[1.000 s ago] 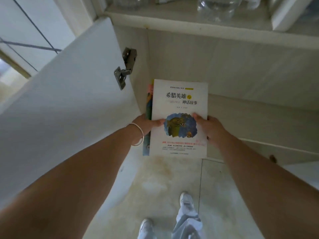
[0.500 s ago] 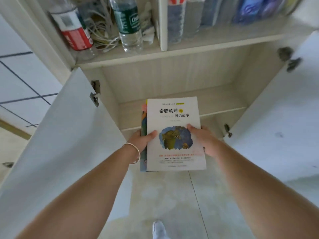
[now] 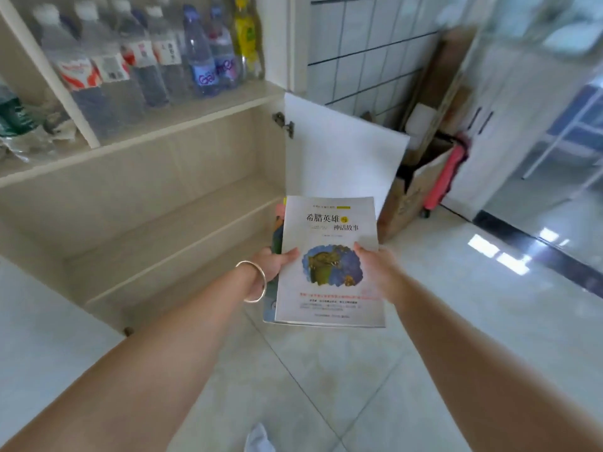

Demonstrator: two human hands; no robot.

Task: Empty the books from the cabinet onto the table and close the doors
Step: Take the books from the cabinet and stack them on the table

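Note:
I hold a small stack of books [image 3: 329, 288] flat in front of me, a white-covered one with a blue and green picture on top and a colourful one showing under its left edge. My left hand [image 3: 272, 262], with a bangle on the wrist, grips the stack's left side, thumb on the cover. My right hand [image 3: 375, 265] grips the right side the same way. The cabinet [image 3: 169, 203] stands to the left with its lower shelves bare. Its right door [image 3: 339, 158] is swung open behind the books.
Several water bottles [image 3: 156, 60] fill the shelf above the open compartment. A cardboard box [image 3: 414, 187] with a pink object [image 3: 447, 177] stands on the tiled floor right of the door. A white door with black handles [image 3: 489, 119] is further right.
The view has swung to the right, away from the cabinet's inside. The books have come out and to the right of the compartment, still held by both hands.

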